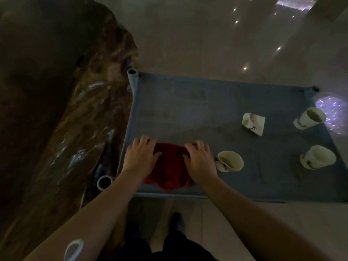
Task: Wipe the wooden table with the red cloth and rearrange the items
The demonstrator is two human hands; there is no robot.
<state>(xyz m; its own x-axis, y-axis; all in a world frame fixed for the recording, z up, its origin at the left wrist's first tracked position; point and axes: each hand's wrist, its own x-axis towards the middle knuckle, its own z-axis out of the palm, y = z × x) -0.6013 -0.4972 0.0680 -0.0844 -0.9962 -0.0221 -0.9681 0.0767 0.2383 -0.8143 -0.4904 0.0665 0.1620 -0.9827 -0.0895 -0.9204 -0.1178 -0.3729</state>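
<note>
The red cloth [170, 166] is being pressed flat at the lower centre of the frame, on the grey surface [188, 110], by the left hand [140, 157] and right hand [200, 162], both open with fingers spread. It is judged soft, light and easily bunched, best pinched at its corners. Pale cups [229, 161], probably fragile, are crowding the right; open room is being left above, with the near edge just below.

Dim, murky indoor view.
Small lamp glints dot the glossy floor [244, 53]; soft blur, wide-angle bending at edges.
</note>
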